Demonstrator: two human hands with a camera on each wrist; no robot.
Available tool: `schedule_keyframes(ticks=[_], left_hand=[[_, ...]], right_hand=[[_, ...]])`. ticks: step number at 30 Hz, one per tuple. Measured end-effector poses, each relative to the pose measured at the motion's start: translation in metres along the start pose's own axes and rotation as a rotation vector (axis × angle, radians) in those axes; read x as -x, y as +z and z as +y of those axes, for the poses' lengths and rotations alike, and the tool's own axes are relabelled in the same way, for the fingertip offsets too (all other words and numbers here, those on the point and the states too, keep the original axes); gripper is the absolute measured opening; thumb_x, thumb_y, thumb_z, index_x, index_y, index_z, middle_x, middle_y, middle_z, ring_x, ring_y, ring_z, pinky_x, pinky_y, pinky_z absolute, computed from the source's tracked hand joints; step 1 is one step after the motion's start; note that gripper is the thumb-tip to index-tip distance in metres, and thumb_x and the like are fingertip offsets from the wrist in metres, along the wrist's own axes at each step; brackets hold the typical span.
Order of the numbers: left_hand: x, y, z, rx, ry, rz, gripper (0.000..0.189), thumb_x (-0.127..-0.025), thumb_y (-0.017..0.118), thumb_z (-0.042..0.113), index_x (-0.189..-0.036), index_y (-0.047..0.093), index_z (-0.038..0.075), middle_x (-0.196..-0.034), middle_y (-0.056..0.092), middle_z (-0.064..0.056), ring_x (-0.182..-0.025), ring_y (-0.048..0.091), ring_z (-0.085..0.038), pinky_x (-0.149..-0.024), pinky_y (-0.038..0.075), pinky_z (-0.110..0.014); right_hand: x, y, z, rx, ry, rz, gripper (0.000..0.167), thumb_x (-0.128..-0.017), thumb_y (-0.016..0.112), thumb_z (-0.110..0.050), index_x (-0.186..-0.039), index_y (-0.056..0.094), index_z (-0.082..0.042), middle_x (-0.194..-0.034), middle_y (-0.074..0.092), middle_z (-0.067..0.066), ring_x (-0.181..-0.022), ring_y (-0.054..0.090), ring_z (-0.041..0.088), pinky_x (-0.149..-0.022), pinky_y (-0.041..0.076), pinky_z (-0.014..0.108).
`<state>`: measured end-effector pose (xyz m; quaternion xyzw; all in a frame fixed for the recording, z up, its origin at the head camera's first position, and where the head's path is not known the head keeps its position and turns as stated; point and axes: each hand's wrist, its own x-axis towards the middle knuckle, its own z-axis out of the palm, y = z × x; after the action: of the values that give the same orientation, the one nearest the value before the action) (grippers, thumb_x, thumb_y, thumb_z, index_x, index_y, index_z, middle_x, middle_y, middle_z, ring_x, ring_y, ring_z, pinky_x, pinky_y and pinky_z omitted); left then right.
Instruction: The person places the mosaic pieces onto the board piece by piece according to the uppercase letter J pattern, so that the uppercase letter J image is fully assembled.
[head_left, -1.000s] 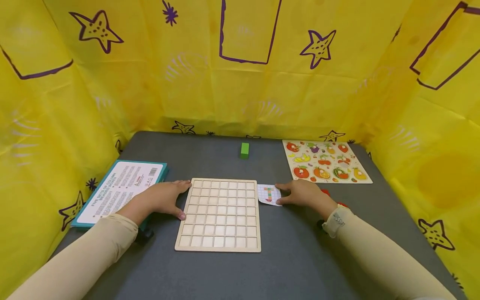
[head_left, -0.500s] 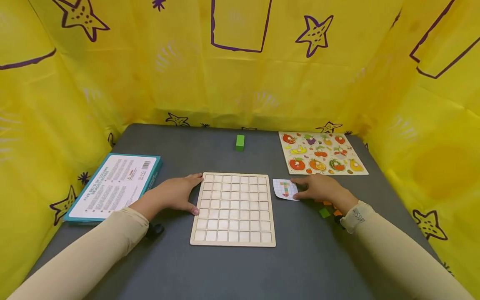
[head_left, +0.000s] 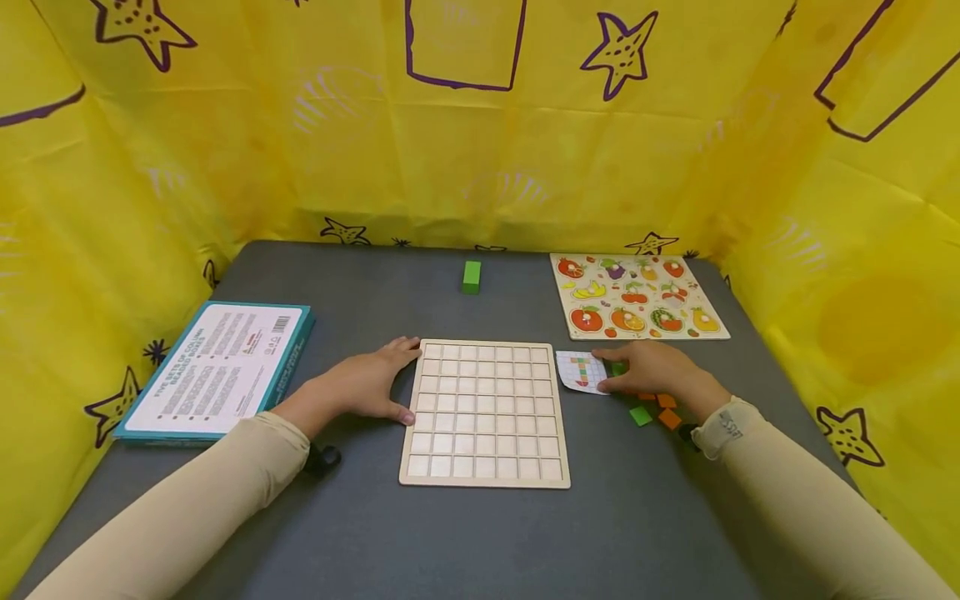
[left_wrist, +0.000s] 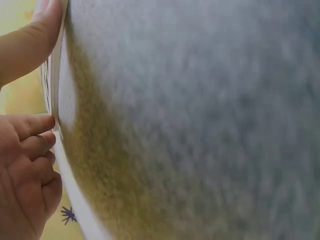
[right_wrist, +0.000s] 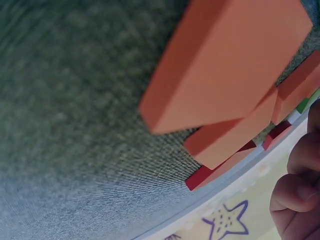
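A wooden grid board (head_left: 486,414) with rows of square recesses lies flat on the dark table. My left hand (head_left: 369,385) rests along its left edge, thumb and fingertips against the rim; the left wrist view shows the thumb (left_wrist: 36,42) right at that edge. To the board's right is a small paper card (head_left: 576,371) printed with a coloured grid pattern. My right hand (head_left: 656,372) holds the card at its right side between spread thumb and forefinger. Orange tiles (head_left: 668,418) and a green tile (head_left: 641,416) lie beneath and beside this hand, some partly hidden.
A teal and white box (head_left: 217,367) lies at the left. At the back right is a fruit puzzle board (head_left: 637,296), and a green block (head_left: 471,277) stands at the back middle. A yellow patterned curtain (head_left: 450,150) encloses the table.
The grid board has slid rightward with my left hand at its edge. The card has moved right with my right hand. More orange and green tiles show as the head view shifts.
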<state>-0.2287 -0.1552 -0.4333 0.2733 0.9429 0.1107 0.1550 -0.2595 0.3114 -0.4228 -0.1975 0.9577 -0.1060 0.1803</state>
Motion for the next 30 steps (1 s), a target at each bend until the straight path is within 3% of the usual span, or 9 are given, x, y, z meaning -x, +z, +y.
schedule_keyframes(ticks=[3,9,15,22,30], left_hand=[[-0.002,0.001,0.001,0.024,0.005,0.003,0.116,-0.071,0.075,0.068,-0.156,0.024,0.01,-0.163,0.013,-0.006,-0.148,0.008,-0.025,-0.109,0.028,-0.054],[-0.002,0.004,-0.001,0.106,0.029,-0.007,0.115,-0.073,0.077,0.063,-0.157,0.02,0.007,-0.162,0.012,-0.008,-0.147,0.013,-0.029,-0.112,0.025,-0.05],[0.002,0.005,-0.002,0.202,0.05,-0.009,0.115,-0.074,0.078,0.06,-0.157,0.018,0.007,-0.163,0.01,-0.01,-0.147,0.013,-0.031,-0.112,0.023,-0.05],[0.001,0.007,-0.006,0.216,0.018,-0.025,0.12,-0.072,0.078,0.062,-0.158,0.011,0.012,-0.163,0.009,-0.007,-0.147,0.01,-0.029,-0.114,0.02,-0.05],[-0.002,0.006,-0.006,0.196,0.026,-0.044,0.118,-0.073,0.076,0.064,-0.159,0.012,0.013,-0.163,0.008,-0.006,-0.148,0.008,-0.029,-0.114,0.019,-0.051]], right_hand=[[0.0,0.001,0.001,-0.008,-0.004,0.009,0.072,-0.082,0.073,-0.057,-0.144,0.052,-0.027,-0.053,0.045,-0.002,-0.048,0.031,0.013,-0.052,0.033,0.032],[0.005,-0.001,0.001,-0.078,-0.003,0.03,0.073,-0.082,0.073,-0.055,-0.145,0.05,-0.026,-0.053,0.043,-0.003,-0.049,0.033,0.013,-0.054,0.034,0.032],[0.024,-0.013,0.016,-0.202,0.05,0.135,0.069,-0.084,0.074,-0.05,-0.142,0.055,-0.018,-0.057,0.044,-0.002,-0.046,0.038,0.016,-0.048,0.034,0.03],[0.06,-0.018,0.058,-0.214,0.094,0.237,0.064,-0.085,0.075,-0.048,-0.132,0.062,-0.006,-0.088,0.062,0.001,-0.069,0.054,0.019,-0.058,0.043,0.032],[0.093,0.003,0.081,-0.256,0.112,0.187,0.055,-0.082,0.079,-0.043,-0.121,0.068,-0.006,-0.103,0.066,0.005,-0.088,0.06,0.02,-0.075,0.047,0.037]])
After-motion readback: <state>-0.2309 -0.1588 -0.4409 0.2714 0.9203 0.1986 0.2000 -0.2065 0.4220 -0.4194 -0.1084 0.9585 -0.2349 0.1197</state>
